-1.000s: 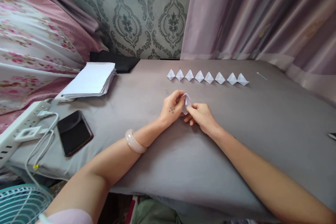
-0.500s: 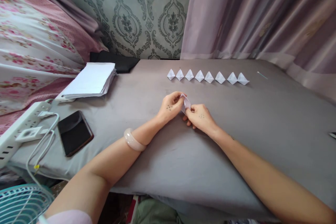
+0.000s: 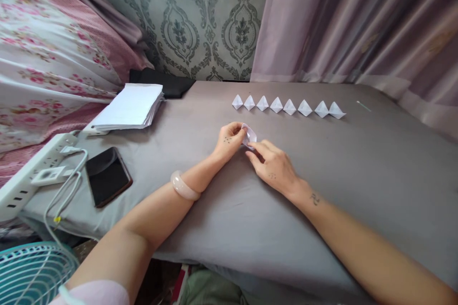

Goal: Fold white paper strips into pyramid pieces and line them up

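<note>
My left hand (image 3: 230, 142) pinches a small piece of folded white paper (image 3: 251, 134) between thumb and fingers, above the middle of the table. At the paper's lower right edge, my right hand (image 3: 274, 164) has its fingertips closed in on it, the thumb just below the index finger. The paper looks partly opened out, with a hollow facing me. Beyond my hands stands a row of several small white folded paper boats (image 3: 276, 105); the two at the right end touch or nearly touch.
A grey cloth covers the table (image 3: 200, 114). On the left lie a stack of white paper (image 3: 130, 105), a dark phone (image 3: 108, 176) and a power strip (image 3: 39, 167) with white cables. A thin white stick (image 3: 364, 106) lies at far right. A teal fan (image 3: 34, 271) stands below the table's left edge.
My right hand has shifted its grip to the paper's lower edge, with its back turned more upward. The paper has tilted and looks more spread open. The view has shifted slightly.
</note>
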A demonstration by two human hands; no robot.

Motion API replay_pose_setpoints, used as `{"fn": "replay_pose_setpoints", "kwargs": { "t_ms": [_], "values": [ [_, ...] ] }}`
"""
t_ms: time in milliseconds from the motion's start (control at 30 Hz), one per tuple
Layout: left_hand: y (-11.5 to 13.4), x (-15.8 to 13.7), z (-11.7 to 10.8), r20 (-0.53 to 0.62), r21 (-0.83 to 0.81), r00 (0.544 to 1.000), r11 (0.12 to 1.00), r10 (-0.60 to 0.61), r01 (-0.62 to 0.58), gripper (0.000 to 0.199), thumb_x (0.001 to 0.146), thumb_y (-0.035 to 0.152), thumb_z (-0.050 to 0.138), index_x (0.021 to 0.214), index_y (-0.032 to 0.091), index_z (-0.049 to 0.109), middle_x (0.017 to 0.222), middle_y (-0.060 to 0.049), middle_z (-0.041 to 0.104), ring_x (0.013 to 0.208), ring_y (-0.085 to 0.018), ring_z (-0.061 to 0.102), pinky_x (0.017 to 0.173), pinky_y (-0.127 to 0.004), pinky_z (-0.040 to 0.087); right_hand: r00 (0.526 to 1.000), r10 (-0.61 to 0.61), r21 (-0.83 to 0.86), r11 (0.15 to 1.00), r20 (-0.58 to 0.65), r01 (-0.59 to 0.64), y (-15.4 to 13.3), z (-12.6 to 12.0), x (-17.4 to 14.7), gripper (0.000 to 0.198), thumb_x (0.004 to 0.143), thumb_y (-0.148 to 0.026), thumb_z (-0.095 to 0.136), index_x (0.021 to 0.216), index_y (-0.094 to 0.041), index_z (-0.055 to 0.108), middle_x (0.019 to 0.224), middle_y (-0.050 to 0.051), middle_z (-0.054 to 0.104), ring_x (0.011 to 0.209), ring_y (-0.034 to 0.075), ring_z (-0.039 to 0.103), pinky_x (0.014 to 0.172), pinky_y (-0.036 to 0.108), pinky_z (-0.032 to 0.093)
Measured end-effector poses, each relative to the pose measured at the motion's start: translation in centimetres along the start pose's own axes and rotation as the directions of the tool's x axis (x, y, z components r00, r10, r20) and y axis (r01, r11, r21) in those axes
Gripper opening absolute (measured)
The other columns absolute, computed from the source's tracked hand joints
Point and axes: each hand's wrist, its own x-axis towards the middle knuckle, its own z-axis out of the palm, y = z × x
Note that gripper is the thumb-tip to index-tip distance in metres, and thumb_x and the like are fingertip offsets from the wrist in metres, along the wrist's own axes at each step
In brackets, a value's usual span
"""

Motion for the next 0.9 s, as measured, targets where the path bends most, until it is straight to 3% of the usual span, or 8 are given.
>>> {"fn": "replay_pose_setpoints", "kwargs": {
  "t_ms": [100,267,500,600,733,900],
  "values": [
    [-0.2,0.1,0.0,-0.014,0.035,1.000,0.999,0.005,-0.004,0.017,0.077,0.029,0.060,0.079,0.013,0.064,0.069,-0.002,0.063,0.063,-0.010,0.055,0.060,-0.022,0.045,0.998,-0.002,-0.116,0.993,0.069,0.010,0.0,0.3,-0.2,0.027,0.093,-0.033,0.047,0.111,-0.026,0.066,0.095,0.006,0.066,0.077,0.020,0.064,0.064,0.029,0.043],
    [-0.3,0.3,0.0,-0.047,0.044,0.999,0.999,-0.020,0.022,0.013,0.076,0.026,0.059,0.075,0.014,0.061,0.065,0.000,0.059,0.061,-0.010,0.052,0.060,-0.023,0.043,0.996,-0.022,-0.162,0.986,0.091,0.036,0.3,0.4,-0.1,0.029,0.096,-0.030,0.042,0.107,-0.024,0.068,0.096,0.007,0.067,0.080,0.020,0.065,0.063,0.029,0.041],
    [-0.7,0.5,-0.3,0.089,0.114,0.996,0.993,-0.014,0.004,0.019,0.080,0.030,0.056,0.085,0.014,0.064,0.069,0.000,0.059,0.064,-0.010,0.052,0.057,-0.021,0.039,0.999,-0.019,-0.108,0.994,0.028,0.022,0.4,0.6,-0.1,0.028,0.096,-0.028,0.042,0.098,-0.022,0.069,0.090,0.006,0.066,0.080,0.018,0.063,0.068,0.027,0.042],
    [-1.3,1.0,-0.4,0.064,0.053,0.993,0.994,-0.097,0.094,0.017,0.084,0.027,0.049,0.083,0.014,0.060,0.073,-0.003,0.062,0.066,-0.012,0.055,0.061,-0.023,0.042,1.000,-0.029,-0.056,0.998,0.002,0.029,0.6,1.0,0.0,0.025,0.095,-0.029,0.045,0.098,-0.022,0.068,0.090,0.005,0.066,0.076,0.016,0.062,0.070,0.027,0.043],
    [-1.6,1.4,-0.5,0.059,-0.075,0.981,0.979,-0.183,0.187,0.023,0.080,0.017,0.046,0.099,0.017,0.059,0.080,-0.003,0.066,0.068,-0.013,0.058,0.063,-0.024,0.043,0.997,-0.072,-0.020,0.997,-0.021,0.072,0.4,1.4,0.5,0.022,0.094,-0.027,0.047,0.103,-0.021,0.067,0.093,0.005,0.066,0.077,0.015,0.062,0.072,0.026,0.044],
    [-0.1,1.7,-1.2,0.016,-0.195,0.969,0.949,-0.248,0.246,0.024,0.070,0.011,0.050,0.090,0.015,0.063,0.074,-0.002,0.063,0.063,-0.012,0.055,0.060,-0.024,0.040,0.986,-0.161,-0.058,0.986,-0.031,0.159,-0.8,0.5,2.4,0.024,0.096,-0.026,0.044,0.094,-0.019,0.067,0.083,0.004,0.064,0.070,0.014,0.058,0.070,0.025,0.042]
  ]
}}
